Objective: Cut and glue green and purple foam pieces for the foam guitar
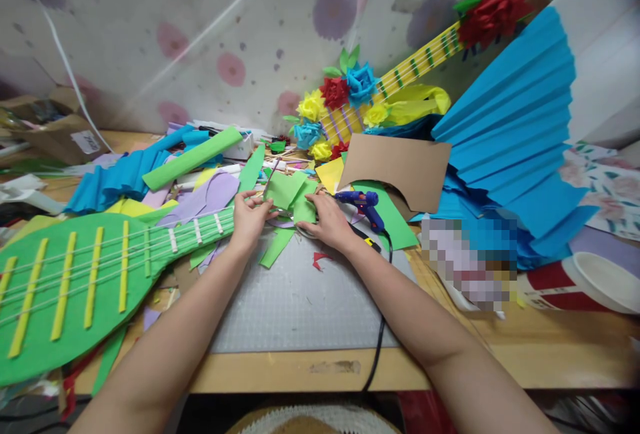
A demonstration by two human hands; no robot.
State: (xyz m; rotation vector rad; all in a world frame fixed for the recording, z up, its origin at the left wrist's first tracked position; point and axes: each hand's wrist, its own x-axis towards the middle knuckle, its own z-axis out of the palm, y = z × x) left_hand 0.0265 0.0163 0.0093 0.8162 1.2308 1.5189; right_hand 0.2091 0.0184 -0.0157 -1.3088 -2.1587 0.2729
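Note:
My left hand [251,219] has its fingers drawn together at the far edge of the cutting mat, beside a square of green paper [284,189]; what lies between its fingertips is hard to make out. A thin dark stick [271,177] slants up just past those fingers. My right hand [326,219] pinches a smaller piece of green paper [303,209] between thumb and fingers. Partly covered by the paper, a pair of metal scissors [284,214] lies between both hands. A green strip [277,247] rests on the grey cutting mat [295,307] below.
A blue glue gun [361,202] lies right of my right hand, its black cord [381,347] crossing the mat. At left is a green paper guitar [100,274]. Behind stand a flowered yellow guitar [420,64], brown cardboard [395,164] and pleated blue paper [520,114]. A paper cup [565,284] lies right.

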